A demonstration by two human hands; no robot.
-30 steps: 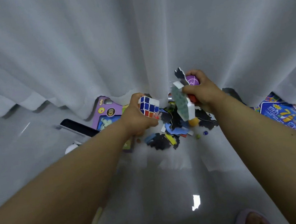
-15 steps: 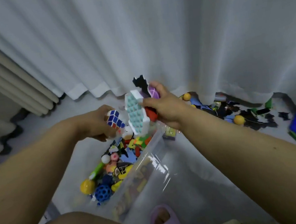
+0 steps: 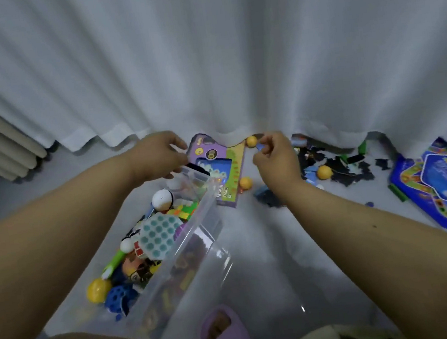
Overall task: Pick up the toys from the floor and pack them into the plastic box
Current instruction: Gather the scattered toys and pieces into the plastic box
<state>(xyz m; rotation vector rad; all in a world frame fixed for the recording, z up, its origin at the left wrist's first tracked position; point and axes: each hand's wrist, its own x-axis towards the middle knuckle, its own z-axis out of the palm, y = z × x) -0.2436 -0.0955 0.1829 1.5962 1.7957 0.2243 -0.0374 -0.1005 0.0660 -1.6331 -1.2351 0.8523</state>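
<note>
Plastic box (image 3: 196, 229): clear, on floor, holding mixed toys, teal bubble board (image 3: 159, 234) on top.
Left hand (image 3: 158, 156): above box's far end, fingers loosely curled, holding nothing.
Right hand (image 3: 274, 154): right of box, pinching a small bluish piece.
Puzzle pieces (image 3: 338, 165): floor, right of box.

Pale glossy floor (image 3: 271, 262) bearing a clear plastic box (image 3: 187, 248) of toys, a purple card box (image 3: 228, 174), orange balls (image 3: 324, 172), dark puzzle pieces (image 3: 341, 165), and a blue game board (image 3: 446, 185).

Clear plastic box (image 3: 187, 248) — glossy floor (image 3: 272, 271).
</note>
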